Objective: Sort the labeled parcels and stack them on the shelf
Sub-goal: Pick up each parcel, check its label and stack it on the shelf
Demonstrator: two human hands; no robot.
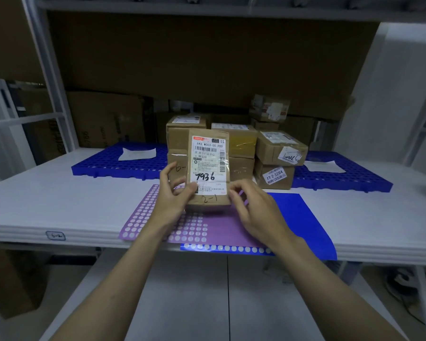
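Observation:
A small brown parcel [209, 166] stands upright over the shelf's front, its white label marked "7936" and "2-1" written below. My left hand [173, 195] pinches its lower left edge with thumb on the label. My right hand [252, 212] touches the lower right corner with curled fingers. Behind it several brown parcels [278, 153] are stacked on the white shelf [59, 198].
A purple sticker sheet [221, 230] and a blue sheet [305, 217] lie under the parcel at the shelf's front edge. Blue perforated mats [113, 166] with white paper slips lie left and right behind. Large cartons stand at the back. White shelf posts flank both sides.

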